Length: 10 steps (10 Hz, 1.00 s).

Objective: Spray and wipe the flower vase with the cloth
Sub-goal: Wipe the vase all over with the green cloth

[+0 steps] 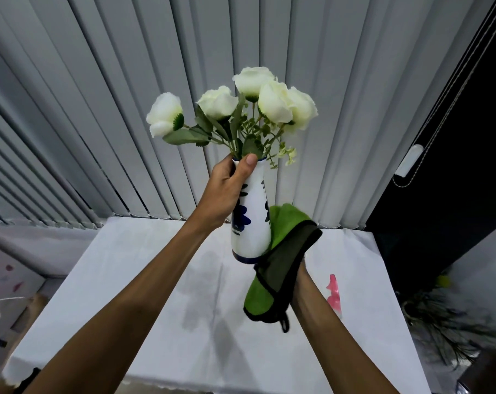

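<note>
Gripping vase [252, 223] neck: left hand [226, 194] | right hand hidden under cloth [283, 251], grip unclear | spray bottle [334, 295] blurred

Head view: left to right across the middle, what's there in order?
Left hand gripping the vase neck → vase → green cloth, pressed on the vase's right side, right hand hidden behind it → pink spray bottle on the table.

A white-covered table [155, 322] carries a pink spray bottle [334, 297] near its right side.
</note>
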### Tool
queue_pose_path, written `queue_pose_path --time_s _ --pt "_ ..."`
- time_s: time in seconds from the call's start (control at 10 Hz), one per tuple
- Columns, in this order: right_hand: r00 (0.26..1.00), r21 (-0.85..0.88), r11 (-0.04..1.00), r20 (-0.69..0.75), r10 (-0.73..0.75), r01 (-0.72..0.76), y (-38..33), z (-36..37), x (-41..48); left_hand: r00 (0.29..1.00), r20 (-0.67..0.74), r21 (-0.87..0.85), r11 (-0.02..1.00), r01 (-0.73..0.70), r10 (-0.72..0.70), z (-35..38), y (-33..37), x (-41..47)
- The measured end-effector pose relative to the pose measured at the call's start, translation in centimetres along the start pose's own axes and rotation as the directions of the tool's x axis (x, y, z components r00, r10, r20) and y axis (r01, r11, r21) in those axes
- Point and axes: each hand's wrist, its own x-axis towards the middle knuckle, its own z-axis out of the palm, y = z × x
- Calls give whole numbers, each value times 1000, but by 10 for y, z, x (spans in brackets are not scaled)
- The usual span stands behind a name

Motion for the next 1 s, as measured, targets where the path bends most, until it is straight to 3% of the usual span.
queue_pose_path --time_s 0.1,0.2,0.3,0.4,0.5,0.6,0.7,1.0 --pt "961 69 965 -133 -243 254 -22 28 -1 1000 -14 -24 1000 17 -17 2 2 0" --pt "670 -186 705 -219 -709 685 -41 49 -10 1000 -16 -24 1000 17 -18 9 1 1" --pt "261 -550 247 -55 -964 797 -30 49 -9 999 -43 -7 1000 -19 18 12 4 7" --pt "264 -646 61 222 -939 761 -18 45 -13 995 -86 53 997 -51 55 10 5 13" --pt "328 -730 -9 318 -890 683 -18 47 -16 995 -98 88 996 -10 19 10 3 14" --pt "355 -737 20 301 -885 675 -28 52 -17 999 -54 56 998 -4 7 11 5 10" --pt "390 -665 138 246 -887 734 -42 58 -19 1000 9 -19 1000 -15 15 9 12 7" --pt "600 -574 427 145 -787 699 -76 76 -19 1000 -4 -68 998 -2 2 6 24 5"
